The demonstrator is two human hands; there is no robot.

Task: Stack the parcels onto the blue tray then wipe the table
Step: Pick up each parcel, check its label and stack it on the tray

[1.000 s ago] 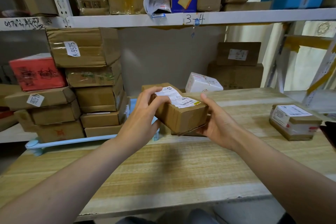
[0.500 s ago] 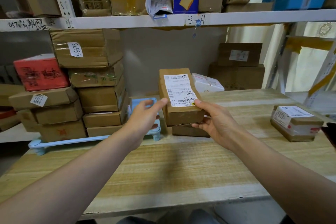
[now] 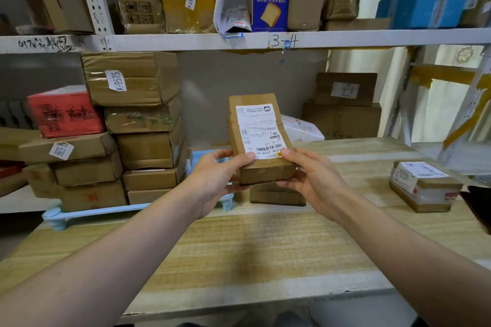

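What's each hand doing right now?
Left hand: fingers grip the labelled parcel at its lower left.
Right hand: fingers grip the same parcel at its lower right.

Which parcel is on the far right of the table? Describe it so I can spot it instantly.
Start at the wooden table and follow its surface to the right edge. There a small brown parcel lies flat, alone, apart from the parcel held in both hands. Its white label wraps over the top and shows red print on its front side.
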